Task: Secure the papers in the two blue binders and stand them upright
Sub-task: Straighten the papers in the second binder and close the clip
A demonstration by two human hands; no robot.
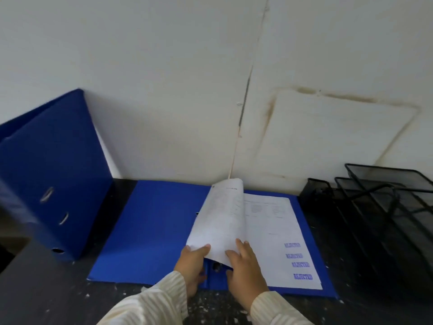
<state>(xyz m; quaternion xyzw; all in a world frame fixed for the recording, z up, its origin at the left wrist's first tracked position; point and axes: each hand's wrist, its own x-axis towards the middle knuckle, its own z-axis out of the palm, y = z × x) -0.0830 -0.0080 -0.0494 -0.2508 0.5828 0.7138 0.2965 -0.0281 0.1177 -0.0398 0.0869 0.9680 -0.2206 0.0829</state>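
Observation:
One blue binder stands upright at the left, closed, leaning near the wall. The second blue binder lies open flat on the dark table. White papers stamped "REJECTED" rest on its right half. A bundle of sheets is lifted and curled over the spine. My left hand pinches the bundle's lower left corner. My right hand rests fingers on the same bundle from the right side. The ring mechanism is mostly hidden under the sheets.
A black mesh desk tray set stands at the right, close to the open binder's edge. A stained white wall runs behind. The dark tabletop is speckled with white flecks; its edge drops off at the far left.

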